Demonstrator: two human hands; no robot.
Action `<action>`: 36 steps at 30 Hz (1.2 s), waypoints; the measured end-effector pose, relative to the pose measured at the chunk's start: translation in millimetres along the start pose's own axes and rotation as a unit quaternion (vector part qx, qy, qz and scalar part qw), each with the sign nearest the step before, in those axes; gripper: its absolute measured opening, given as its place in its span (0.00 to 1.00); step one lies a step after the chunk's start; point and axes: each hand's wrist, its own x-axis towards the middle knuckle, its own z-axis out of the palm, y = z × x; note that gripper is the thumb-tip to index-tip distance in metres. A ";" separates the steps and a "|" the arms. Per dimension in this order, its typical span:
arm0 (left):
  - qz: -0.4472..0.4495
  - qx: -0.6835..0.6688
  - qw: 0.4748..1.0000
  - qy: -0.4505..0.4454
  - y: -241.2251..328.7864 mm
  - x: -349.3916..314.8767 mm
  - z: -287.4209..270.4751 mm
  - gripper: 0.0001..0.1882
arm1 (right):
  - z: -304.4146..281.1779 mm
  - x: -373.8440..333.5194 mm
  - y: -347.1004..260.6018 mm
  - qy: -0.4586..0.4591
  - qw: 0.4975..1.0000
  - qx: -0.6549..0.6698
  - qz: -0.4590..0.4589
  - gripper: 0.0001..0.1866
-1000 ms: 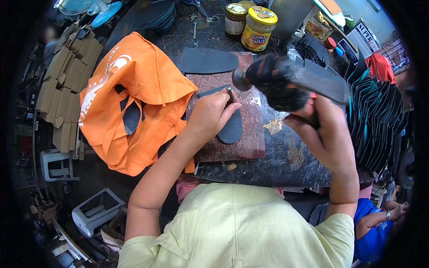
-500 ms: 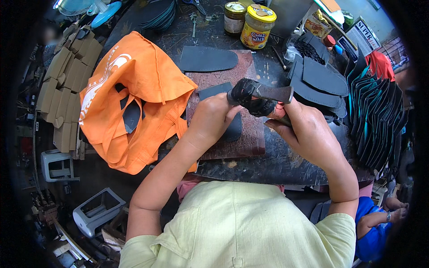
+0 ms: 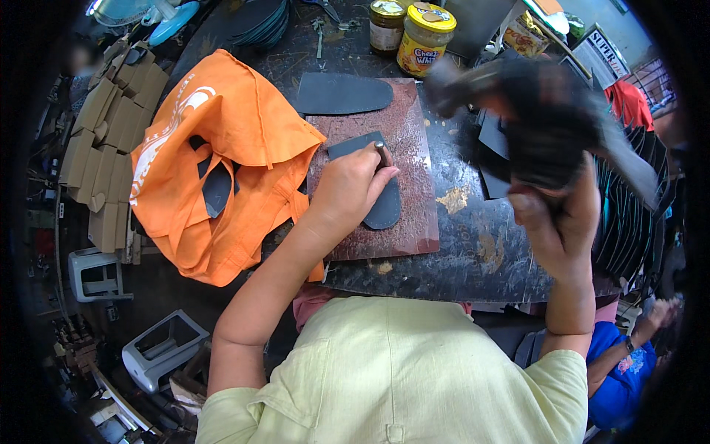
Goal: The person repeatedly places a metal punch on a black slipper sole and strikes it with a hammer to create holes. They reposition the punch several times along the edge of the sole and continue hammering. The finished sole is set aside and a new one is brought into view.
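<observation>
My left hand (image 3: pixel 346 185) is closed round a short metal punch (image 3: pixel 380 146), whose top end shows above the fingers. It stands over a dark, round-ended leather piece (image 3: pixel 384 211), which lies on a worn reddish-brown board (image 3: pixel 416 170); the punch's lower tip is hidden by the hand. Raised at the right, my right hand (image 3: pixel 566 233) grips a hammer (image 3: pixel 543 111) with black wrapping round its head. Motion blurs the hammer, and its head is well apart from the punch. Another dark leather piece (image 3: pixel 345 93) rests across the board's far edge.
An orange cloth bag (image 3: pixel 244 111) lies left of the board. Two jars with lids, one brown (image 3: pixel 386 29) and one yellow (image 3: pixel 424 43), stand at the back. Dark cut pieces (image 3: pixel 636 244) are stacked at the right. A person in blue (image 3: pixel 625 377) sits at the lower right.
The hammer has swung up and to the right, away from the left hand, uncovering the punch top and the leather piece. My left hand has stayed almost in place.
</observation>
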 end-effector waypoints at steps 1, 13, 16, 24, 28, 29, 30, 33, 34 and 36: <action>0.000 0.019 1.000 0.001 1.6 0.2 0.6 0.08 | 4.7 -2.3 5.0 0.019 0.998 0.061 -0.013 0.26; 0.022 0.036 0.999 -0.015 10.1 -4.9 -6.6 0.12 | -2.2 10.3 0.5 -0.187 0.948 -0.258 -0.027 0.24; 0.034 0.048 0.998 -0.021 8.8 -4.2 -6.8 0.13 | -3.9 4.2 -2.9 -0.110 0.976 -0.176 -0.064 0.26; 0.052 0.039 0.998 -0.020 10.6 -8.6 -2.7 0.12 | 14.2 5.7 8.9 -0.222 0.946 -0.234 0.034 0.23; 0.017 0.044 0.998 -0.030 12.4 -8.8 -5.1 0.11 | -1.2 7.2 -4.2 -0.200 0.951 -0.234 -0.004 0.23; 0.022 0.029 0.999 -0.025 12.1 -8.9 -6.2 0.11 | -4.6 5.2 -5.1 -0.172 0.961 -0.213 -0.021 0.24; 0.022 0.016 0.999 -0.020 12.0 -8.3 -6.1 0.12 | -3.0 3.5 -1.2 -0.127 0.974 -0.177 -0.062 0.24; 0.021 -0.002 0.999 -0.027 11.8 -7.6 -4.3 0.12 | 7.6 -3.2 13.2 -0.062 0.991 -0.057 -0.104 0.24; 0.042 0.019 0.999 -0.022 11.9 -8.9 -4.2 0.12 | 11.6 -4.5 16.4 -0.071 0.991 -0.068 -0.088 0.24; 0.083 0.063 0.994 -0.016 13.1 -12.3 -3.9 0.12 | 15.4 -4.1 17.1 -0.154 0.973 -0.172 -0.027 0.23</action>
